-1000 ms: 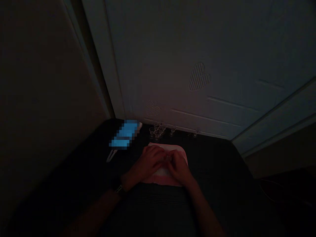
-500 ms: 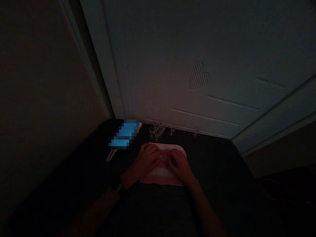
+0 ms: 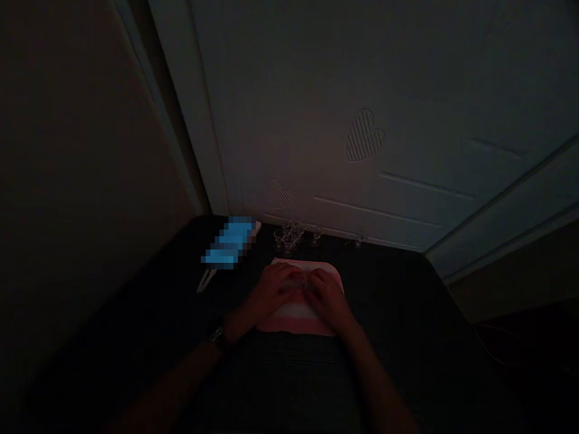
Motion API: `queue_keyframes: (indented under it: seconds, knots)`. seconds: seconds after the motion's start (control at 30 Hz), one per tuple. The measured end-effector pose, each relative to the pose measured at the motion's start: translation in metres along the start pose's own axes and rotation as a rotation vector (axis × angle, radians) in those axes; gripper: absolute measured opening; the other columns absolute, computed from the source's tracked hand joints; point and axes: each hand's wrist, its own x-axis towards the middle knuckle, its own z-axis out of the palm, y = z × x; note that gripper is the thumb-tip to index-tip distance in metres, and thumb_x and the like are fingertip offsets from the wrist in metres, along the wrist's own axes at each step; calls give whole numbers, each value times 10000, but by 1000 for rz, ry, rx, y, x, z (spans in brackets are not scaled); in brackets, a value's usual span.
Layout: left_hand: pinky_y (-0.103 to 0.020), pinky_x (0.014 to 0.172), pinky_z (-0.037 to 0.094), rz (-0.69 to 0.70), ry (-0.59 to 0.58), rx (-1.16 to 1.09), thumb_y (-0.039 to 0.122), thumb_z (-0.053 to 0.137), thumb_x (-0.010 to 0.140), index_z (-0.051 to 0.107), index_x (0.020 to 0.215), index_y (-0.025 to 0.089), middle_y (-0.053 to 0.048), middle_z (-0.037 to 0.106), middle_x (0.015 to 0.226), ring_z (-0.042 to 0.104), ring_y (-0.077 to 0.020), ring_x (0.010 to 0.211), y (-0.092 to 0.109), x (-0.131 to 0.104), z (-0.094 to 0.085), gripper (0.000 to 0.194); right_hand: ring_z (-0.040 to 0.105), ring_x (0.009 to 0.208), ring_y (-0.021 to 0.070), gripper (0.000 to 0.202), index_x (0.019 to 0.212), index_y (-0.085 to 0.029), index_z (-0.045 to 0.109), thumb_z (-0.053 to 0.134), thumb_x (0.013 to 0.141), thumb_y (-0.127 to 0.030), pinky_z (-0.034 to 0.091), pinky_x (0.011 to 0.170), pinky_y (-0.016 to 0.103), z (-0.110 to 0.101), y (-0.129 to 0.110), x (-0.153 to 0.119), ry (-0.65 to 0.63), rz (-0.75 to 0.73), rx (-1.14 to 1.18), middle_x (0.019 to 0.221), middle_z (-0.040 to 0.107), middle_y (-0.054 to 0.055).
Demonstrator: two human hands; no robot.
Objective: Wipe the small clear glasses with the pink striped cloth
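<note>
A pink and white cloth lies on the dark table. Over its left part is my left hand, a watch on the wrist, its fingers curled inward. My right hand is over the right part of the cloth, fingers bent toward the left hand. Between the fingertips of both hands is a small clear glass, dim and partly covered by the fingers. Both hands appear closed on it. Behind the cloth stand several small stemmed glasses in a cluster.
One stemmed glass stands just right of the cluster, and another is farther right. A lit, blurred-out screen with a pale strap lies at the back left. A white panel with hearts borders the dark table.
My hands have drawn slightly closer together around the small glass. The view has shifted a little, and the glasses behind have not moved.
</note>
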Motion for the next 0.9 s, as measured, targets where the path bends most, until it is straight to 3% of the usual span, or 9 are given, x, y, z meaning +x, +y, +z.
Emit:
queue_keyframes:
  seconds: [0.17,0.3,0.43,0.67,0.8,0.9]
  knots:
    - [-355,853,351,-24,-88,154,218,543,800,550,1020,210,-28,565,1037,483,-196,1000,-12,-2,-2,220,517,782,162,102,897,-190,548,509,803,-190,411,738,291,3,2,2,91,107,199,848,584,29]
    - [-370,835,319,-32,-70,259,235,516,824,582,932,213,-21,572,1000,472,-204,993,-11,-3,-7,128,531,799,156,67,855,-197,535,520,798,-230,419,741,283,-1,6,4,217,218,368,866,591,28]
    - [-356,816,315,-33,-76,273,218,493,833,589,875,202,-18,582,933,483,-195,956,-7,-2,-9,107,524,860,166,142,887,-200,543,571,771,-278,413,763,289,-4,8,5,225,271,412,937,585,36]
    - [-355,813,316,-17,-69,300,170,451,843,585,857,191,-29,583,921,487,-193,936,-7,-2,-6,136,510,745,145,141,843,-199,554,579,758,-309,416,687,265,-7,9,4,275,320,365,836,556,16]
    - [-364,833,308,-4,-92,310,170,454,841,579,853,193,-26,580,924,481,-199,956,-6,-1,-7,127,542,806,152,201,946,-204,519,563,761,-270,443,717,268,-4,10,5,240,319,511,902,568,24]
    - [-363,838,311,-17,-97,293,172,442,846,578,860,193,-27,580,924,486,-194,946,-5,-1,-7,139,547,817,156,228,971,-208,516,555,746,-220,454,710,270,3,8,6,207,285,490,908,574,25]
